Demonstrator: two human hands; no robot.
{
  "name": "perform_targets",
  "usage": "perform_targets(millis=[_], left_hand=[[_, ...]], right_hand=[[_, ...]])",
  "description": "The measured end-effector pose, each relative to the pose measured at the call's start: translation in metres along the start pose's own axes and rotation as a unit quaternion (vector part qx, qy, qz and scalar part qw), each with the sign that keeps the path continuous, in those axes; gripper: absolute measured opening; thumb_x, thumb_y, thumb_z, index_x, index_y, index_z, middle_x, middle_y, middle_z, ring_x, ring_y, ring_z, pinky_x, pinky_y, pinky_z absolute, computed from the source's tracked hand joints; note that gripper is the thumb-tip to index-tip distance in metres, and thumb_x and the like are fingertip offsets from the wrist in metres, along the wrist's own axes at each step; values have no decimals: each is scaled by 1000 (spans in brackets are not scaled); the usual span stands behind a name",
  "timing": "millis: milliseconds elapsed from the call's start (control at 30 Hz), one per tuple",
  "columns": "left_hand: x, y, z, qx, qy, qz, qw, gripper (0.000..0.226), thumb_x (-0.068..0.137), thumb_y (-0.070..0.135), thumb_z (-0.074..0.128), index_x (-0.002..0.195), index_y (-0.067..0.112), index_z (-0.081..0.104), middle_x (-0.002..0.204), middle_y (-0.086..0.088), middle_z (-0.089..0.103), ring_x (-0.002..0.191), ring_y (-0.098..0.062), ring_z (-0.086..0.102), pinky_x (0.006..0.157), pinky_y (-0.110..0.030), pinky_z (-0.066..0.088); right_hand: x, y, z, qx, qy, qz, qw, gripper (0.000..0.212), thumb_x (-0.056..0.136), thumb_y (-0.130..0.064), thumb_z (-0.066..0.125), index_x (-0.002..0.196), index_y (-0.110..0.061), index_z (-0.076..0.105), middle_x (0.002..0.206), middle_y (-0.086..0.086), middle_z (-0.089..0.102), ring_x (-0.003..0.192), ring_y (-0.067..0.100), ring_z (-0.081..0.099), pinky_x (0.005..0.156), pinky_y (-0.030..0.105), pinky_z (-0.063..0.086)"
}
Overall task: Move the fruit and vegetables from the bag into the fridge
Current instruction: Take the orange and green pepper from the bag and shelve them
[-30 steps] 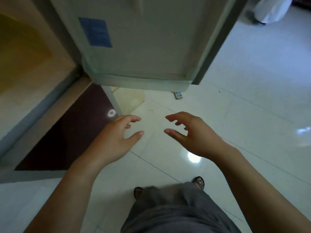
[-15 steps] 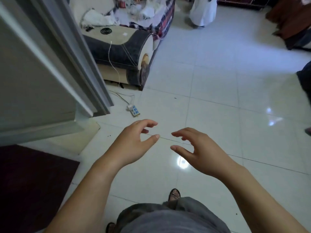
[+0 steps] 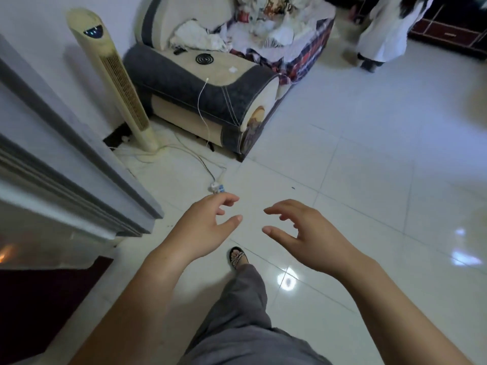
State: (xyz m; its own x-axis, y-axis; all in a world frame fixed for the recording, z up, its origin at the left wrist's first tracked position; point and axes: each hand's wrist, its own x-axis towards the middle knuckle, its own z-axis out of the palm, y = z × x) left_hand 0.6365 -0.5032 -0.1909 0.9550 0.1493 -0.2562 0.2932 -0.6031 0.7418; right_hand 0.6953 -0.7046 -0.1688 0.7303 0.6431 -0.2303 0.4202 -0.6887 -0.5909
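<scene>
My left hand (image 3: 203, 227) and my right hand (image 3: 305, 233) hang in front of me over the white tiled floor, fingers loosely curled, holding nothing. They are about a hand's width apart. The pale fridge (image 3: 47, 180) fills the left edge, seen from its side and front corner. No bag, fruit or vegetables are in view.
A cream tower fan (image 3: 113, 83) stands by the wall beyond the fridge. A sofa (image 3: 210, 96) piled with cloth sits behind it, with cables and a power strip (image 3: 216, 187) on the floor. A person in white (image 3: 382, 30) stands at the far right. My sandalled foot (image 3: 237, 256) steps forward.
The view has swung right, away from the fridge front toward the room. The fan and sofa have come into sight. Both hands stay empty and keep their pose.
</scene>
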Motion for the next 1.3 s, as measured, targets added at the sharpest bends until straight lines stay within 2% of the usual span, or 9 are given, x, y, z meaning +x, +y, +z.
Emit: perform_targets(millis=[233, 367, 500, 667, 800, 900, 1000, 1133, 1300], left_hand=[[179, 61, -45, 53, 7, 55, 997, 40, 88, 38, 56, 126, 30, 47, 125, 11, 53, 109, -8, 52, 86, -26, 44], [244, 86, -82, 57, 43, 67, 995, 42, 88, 39, 55, 128, 30, 47, 129, 11, 53, 114, -8, 51, 85, -23, 41], [276, 64, -125, 42, 79, 8, 996, 42, 88, 39, 56, 128, 29, 48, 129, 9, 52, 112, -9, 51, 88, -25, 42], [297, 7, -175, -47, 162, -108, 980, 42, 87, 42, 56, 127, 32, 47, 130, 12, 51, 116, -6, 49, 91, -23, 39], [315, -31, -219, -79, 247, -199, 945, 44, 86, 41, 58, 127, 30, 49, 128, 11, 52, 115, -7, 50, 93, -23, 40], [316, -53, -247, -98, 300, -276, 908, 43, 86, 39, 59, 127, 29, 50, 128, 8, 53, 113, -8, 51, 93, -24, 42], [305, -75, -266, -75, 355, -344, 866, 42, 87, 35, 59, 127, 24, 51, 129, 4, 53, 112, -10, 52, 91, -23, 40], [273, -114, -276, -92, 393, -428, 809, 42, 88, 35, 58, 128, 24, 50, 132, 5, 50, 116, -11, 49, 94, -26, 41], [252, -182, -313, -111, 435, -457, 768, 41, 88, 32, 58, 126, 21, 51, 129, 4, 52, 112, -10, 49, 84, -21, 37]], right_hand=[[127, 45, -98, 4, 47, 66, 997, 43, 84, -56, 49, 121, -34, 54, 122, -17, 56, 103, 2, 55, 90, 29, 50], [199, 50, -130, -6, 52, 47, 998, 44, 85, -55, 48, 122, -32, 53, 123, -17, 55, 103, 1, 54, 90, 25, 48], [282, 39, -134, -19, 3, -8, 1000, 42, 86, -54, 47, 122, -33, 53, 124, -16, 54, 102, 1, 53, 88, 21, 46], [404, 3, -124, -46, -104, -138, 984, 44, 87, -55, 48, 125, -34, 50, 124, -16, 53, 99, -1, 51, 83, 16, 42], [507, -49, -117, -45, -173, -229, 957, 44, 86, -53, 52, 125, -32, 51, 119, -11, 56, 90, 4, 57, 79, 25, 50], [564, -89, -106, -84, -225, -303, 922, 43, 87, -51, 52, 126, -33, 51, 124, -13, 52, 104, 3, 53, 85, 18, 42], [609, -129, -78, -127, -248, -358, 891, 43, 88, -52, 49, 126, -33, 50, 126, -13, 53, 106, 3, 51, 86, 18, 41], [639, -182, -25, -144, -305, -400, 852, 42, 89, -50, 50, 127, -31, 49, 128, -10, 52, 108, 4, 50, 91, 21, 42], [663, -259, 37, -146, -348, -456, 806, 43, 90, -49, 49, 128, -29, 49, 128, -9, 53, 107, 4, 50, 86, 18, 39]])
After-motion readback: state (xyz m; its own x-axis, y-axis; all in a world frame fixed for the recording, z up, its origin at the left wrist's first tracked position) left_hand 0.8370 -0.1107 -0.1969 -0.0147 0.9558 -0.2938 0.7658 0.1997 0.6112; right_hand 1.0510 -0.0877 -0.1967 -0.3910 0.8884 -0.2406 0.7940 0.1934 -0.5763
